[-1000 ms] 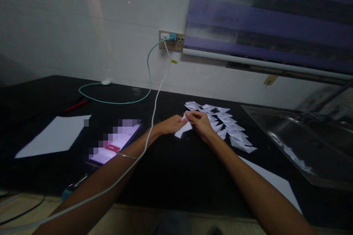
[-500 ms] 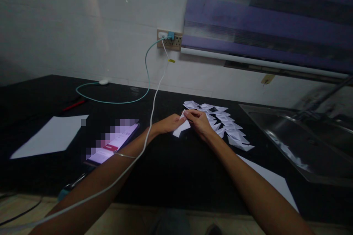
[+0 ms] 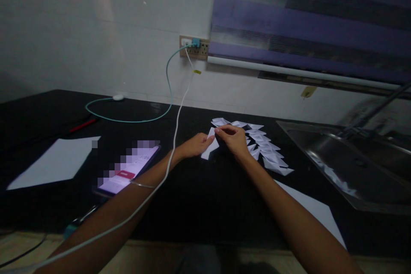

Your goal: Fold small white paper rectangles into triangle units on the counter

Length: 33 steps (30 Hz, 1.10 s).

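Observation:
Both hands meet over the black counter [image 3: 199, 197] on one small white folded paper piece [image 3: 209, 148]. My left hand [image 3: 192, 146] pinches its left side with the fingers closed. My right hand [image 3: 233, 139] grips its upper right corner, fingers curled. Just beyond and to the right of my right hand lies a spread of several folded white paper triangles [image 3: 266, 152].
A lit phone [image 3: 128, 169] lies left of my left arm, and a white cable [image 3: 175, 132] runs from the wall socket [image 3: 193, 47] over that arm. White sheets lie at far left [image 3: 51, 162] and under my right forearm [image 3: 316, 214]. A steel sink [image 3: 349, 167] sits at right.
The view has shifted slightly; my hands stay on the paper piece, fingers working its upper edge. Nothing else on the counter has moved.

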Each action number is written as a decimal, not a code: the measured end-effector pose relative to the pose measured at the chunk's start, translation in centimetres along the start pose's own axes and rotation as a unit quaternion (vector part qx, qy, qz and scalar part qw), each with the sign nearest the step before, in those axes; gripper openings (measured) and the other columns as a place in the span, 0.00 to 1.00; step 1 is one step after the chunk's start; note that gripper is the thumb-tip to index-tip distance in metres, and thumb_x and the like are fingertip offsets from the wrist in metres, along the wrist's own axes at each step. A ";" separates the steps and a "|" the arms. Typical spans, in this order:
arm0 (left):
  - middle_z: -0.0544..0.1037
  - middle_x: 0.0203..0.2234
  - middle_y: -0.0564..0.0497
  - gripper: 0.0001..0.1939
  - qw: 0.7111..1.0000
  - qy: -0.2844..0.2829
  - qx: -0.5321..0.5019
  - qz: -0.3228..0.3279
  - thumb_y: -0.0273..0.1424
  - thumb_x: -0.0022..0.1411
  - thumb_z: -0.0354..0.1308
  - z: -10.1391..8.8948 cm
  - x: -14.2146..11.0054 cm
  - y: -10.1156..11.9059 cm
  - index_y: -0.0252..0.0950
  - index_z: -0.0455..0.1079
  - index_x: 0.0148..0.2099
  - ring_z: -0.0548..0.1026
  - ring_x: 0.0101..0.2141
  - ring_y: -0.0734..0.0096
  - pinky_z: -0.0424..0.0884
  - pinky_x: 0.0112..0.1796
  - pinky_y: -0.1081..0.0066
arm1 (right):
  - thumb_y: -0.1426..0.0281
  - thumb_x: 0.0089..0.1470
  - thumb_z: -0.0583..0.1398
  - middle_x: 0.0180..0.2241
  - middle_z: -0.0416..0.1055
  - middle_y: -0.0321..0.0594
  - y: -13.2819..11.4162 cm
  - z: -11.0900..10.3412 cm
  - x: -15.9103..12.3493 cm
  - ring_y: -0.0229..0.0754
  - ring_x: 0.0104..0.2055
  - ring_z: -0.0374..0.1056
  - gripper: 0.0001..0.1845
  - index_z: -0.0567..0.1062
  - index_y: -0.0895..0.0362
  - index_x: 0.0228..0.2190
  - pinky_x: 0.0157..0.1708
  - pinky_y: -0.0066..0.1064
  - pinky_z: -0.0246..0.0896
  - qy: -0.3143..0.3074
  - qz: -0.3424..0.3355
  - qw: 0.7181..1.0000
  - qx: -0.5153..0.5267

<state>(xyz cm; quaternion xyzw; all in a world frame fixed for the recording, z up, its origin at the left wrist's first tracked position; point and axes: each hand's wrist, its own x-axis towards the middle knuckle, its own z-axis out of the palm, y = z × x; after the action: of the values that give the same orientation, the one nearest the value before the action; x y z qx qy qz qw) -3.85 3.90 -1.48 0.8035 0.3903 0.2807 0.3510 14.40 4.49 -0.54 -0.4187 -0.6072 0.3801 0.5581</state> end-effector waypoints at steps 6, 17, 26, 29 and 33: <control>0.73 0.24 0.50 0.29 0.999 0.036 -0.002 0.021 0.51 0.72 0.43 0.1 0.0 0.0 0.34 0.69 0.31 0.70 0.26 0.70 0.64 0.28 0.70 | 0.62 0.50 0.69 0.30 0.81 0.41 -0.9 0.2 -0.5 0.46 0.34 0.75 0.08 0.82 0.55 0.29 0.39 0.39 0.69 0.002 -0.064 0.996 -0.070; 0.78 0.36 0.45 0.26 0.992 0.110 -0.034 0.055 0.47 0.76 0.39 -0.1 0.3 -0.5 0.34 0.71 0.43 0.74 0.38 0.64 0.69 0.43 0.65 | 0.64 0.60 0.61 0.31 0.73 0.38 -1.5 0.2 -0.6 0.45 0.37 0.70 0.07 0.74 0.53 0.30 0.40 0.37 0.64 -0.035 -0.130 0.984 -0.115; 0.76 0.35 0.47 0.25 0.989 0.121 -0.042 0.079 0.48 0.75 0.41 0.1 0.5 -0.6 0.33 0.70 0.40 0.72 0.37 0.66 0.69 0.41 0.67 | 0.62 0.59 0.62 0.31 0.71 0.37 -2.0 0.6 -0.9 0.44 0.35 0.70 0.07 0.70 0.52 0.33 0.36 0.36 0.65 -0.021 -0.095 0.993 -0.065; 0.77 0.37 0.47 0.24 0.988 0.110 -0.054 0.093 0.47 0.76 0.42 0.2 0.4 -0.4 0.33 0.70 0.45 0.73 0.39 0.66 0.69 0.43 0.67 | 0.64 0.54 0.66 0.32 0.70 0.36 -2.5 0.9 -1.2 0.42 0.35 0.70 0.09 0.70 0.52 0.33 0.35 0.34 0.65 -0.012 -0.090 0.995 -0.046; 0.77 0.36 0.48 0.23 0.987 0.127 -0.036 0.093 0.45 0.76 0.42 0.1 0.3 -0.2 0.34 0.70 0.44 0.72 0.38 0.67 0.68 0.42 0.68 | 0.66 0.51 0.67 0.33 0.70 0.36 -2.7 1.1 -1.3 0.41 0.34 0.71 0.11 0.69 0.52 0.33 0.33 0.32 0.65 -0.012 -0.084 0.996 -0.019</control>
<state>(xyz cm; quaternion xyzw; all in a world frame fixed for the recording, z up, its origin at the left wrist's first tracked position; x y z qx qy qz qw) -3.66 4.17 -1.66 0.7811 0.3445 0.4259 0.2997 13.12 2.35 1.37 -0.3724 -0.6541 0.3255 0.5722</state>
